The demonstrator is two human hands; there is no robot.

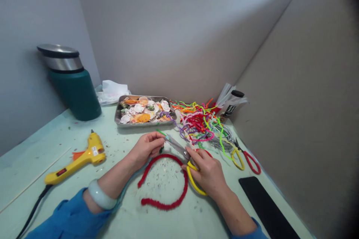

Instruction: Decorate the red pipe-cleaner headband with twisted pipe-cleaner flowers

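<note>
My right hand (207, 171) grips a pair of scissors (178, 147) with yellow and red handles, blades pointing left and away. At the blade tips, my left hand (147, 147) pinches a thin green pipe cleaner (160, 132), of which only short bits show. The blades overlap its end; whether they touch it I cannot tell. Beneath both hands lies a fuzzy red pipe cleaner (165, 206) bent into an open loop on the table. A light blue strand (131, 181) runs along my left forearm.
A yellow glue gun (81, 156) lies at left, near a green flask (74, 93). Behind my hands stands a metal tray (144, 124) of shells. Tangled pipe cleaners (199, 119), second scissors (251, 162) and a black slab (266, 203) are at right.
</note>
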